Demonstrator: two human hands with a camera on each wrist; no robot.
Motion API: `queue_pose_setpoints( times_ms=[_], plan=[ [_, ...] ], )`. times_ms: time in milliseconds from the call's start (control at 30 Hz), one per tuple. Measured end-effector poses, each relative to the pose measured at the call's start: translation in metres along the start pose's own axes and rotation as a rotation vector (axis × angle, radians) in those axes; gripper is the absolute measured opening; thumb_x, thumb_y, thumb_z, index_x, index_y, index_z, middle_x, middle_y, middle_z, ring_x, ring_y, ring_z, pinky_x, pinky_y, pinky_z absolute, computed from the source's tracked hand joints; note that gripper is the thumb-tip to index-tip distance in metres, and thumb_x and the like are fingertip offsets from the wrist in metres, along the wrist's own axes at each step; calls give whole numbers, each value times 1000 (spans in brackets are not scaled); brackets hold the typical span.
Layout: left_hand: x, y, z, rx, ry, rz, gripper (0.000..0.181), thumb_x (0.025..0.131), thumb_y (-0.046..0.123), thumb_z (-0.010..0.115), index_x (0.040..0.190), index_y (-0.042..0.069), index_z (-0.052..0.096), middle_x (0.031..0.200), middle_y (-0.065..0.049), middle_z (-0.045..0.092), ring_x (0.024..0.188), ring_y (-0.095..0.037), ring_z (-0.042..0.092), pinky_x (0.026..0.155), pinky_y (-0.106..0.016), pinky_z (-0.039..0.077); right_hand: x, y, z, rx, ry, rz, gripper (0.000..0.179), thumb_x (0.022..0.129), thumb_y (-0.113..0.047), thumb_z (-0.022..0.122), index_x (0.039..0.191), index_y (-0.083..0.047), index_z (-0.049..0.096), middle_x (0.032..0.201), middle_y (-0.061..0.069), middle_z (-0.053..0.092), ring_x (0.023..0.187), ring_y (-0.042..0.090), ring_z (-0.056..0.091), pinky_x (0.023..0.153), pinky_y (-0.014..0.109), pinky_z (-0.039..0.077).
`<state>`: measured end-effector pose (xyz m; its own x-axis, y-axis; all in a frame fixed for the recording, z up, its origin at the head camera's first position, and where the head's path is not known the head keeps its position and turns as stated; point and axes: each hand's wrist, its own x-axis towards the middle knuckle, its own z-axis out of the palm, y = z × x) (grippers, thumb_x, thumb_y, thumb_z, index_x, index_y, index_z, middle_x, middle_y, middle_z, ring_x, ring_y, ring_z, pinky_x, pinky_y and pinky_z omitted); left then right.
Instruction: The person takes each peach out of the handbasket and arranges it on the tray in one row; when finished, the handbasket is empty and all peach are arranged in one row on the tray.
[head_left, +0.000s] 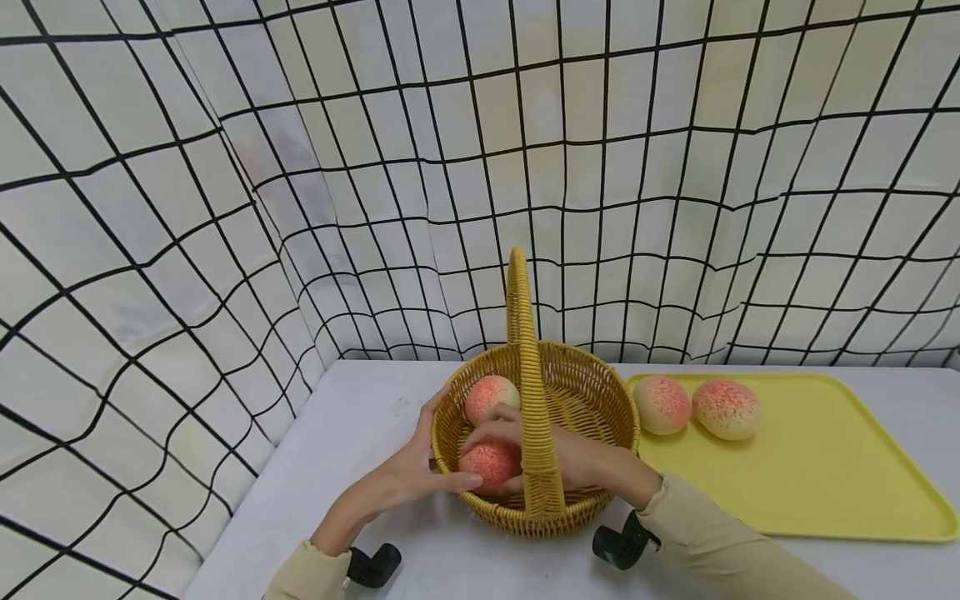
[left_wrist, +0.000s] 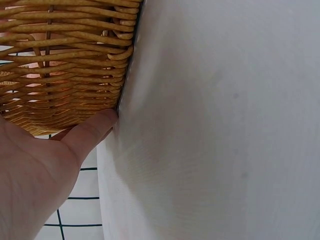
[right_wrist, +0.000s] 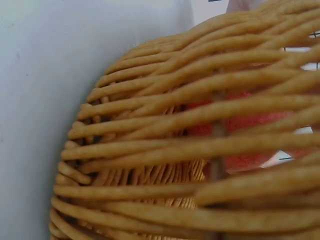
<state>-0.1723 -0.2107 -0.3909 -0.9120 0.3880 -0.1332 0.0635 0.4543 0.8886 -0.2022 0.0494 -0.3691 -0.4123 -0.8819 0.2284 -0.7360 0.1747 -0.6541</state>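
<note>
A round wicker basket (head_left: 513,521) with a tall arched handle (head_left: 533,400) stands on the table. My left hand (head_left: 401,473) holds its left side, thumb at the rim; in the left wrist view, fingers (left_wrist: 92,131) lie against the woven wall near the bottom. Passing under the handle, my right hand (head_left: 573,458) grips a pink, speckled peach (head_left: 489,467) inside the basket's left half. Another peach (head_left: 491,393) lies just behind it in the basket. Through the weave, the right wrist view shows the red of a peach (right_wrist: 250,122); the right hand's fingers are mostly hidden there.
To the right lies a yellow tray (head_left: 810,475), overlapped by the basket's right edge in the head view. Two more peaches, one pink and cream (head_left: 663,406) and one speckled (head_left: 726,409), sit at its back left. A black-gridded white wall (head_left: 585,179) rises behind the table.
</note>
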Motion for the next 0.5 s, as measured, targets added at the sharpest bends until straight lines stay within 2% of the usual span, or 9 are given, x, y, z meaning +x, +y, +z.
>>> queue_pose_setpoints(
  times_ms=[100,267,400,500],
  plan=[
    [0,0,0,6,1,4,129,82,51,86,167,28,-9,172,-18,16,155,-40,25,119,-67,26,-2,1,0,0,-22,6,50,93,-18,79,138,-13,60,138,7,53,131,20,47,109,40,45],
    [1,1,-1,0,-1,20,130,81,50,86,167,27,-8,172,-18,14,155,-40,24,120,-65,25,-2,3,1,19,-33,-37,49,92,-16,78,136,-10,60,138,7,56,131,18,50,111,39,45],
    [1,0,-1,-9,2,24,129,81,47,87,167,26,-8,171,-20,14,155,-41,24,120,-66,24,-3,3,0,-4,-10,-51,51,88,-15,82,134,-10,60,133,5,60,128,15,53,109,37,47],
    [1,-2,-1,-11,2,24,130,81,46,88,167,27,-8,172,-20,13,155,-40,23,121,-65,22,-8,4,-5,-38,36,-22,53,85,-17,87,132,-11,62,131,1,63,124,13,56,106,35,49]
  ],
)
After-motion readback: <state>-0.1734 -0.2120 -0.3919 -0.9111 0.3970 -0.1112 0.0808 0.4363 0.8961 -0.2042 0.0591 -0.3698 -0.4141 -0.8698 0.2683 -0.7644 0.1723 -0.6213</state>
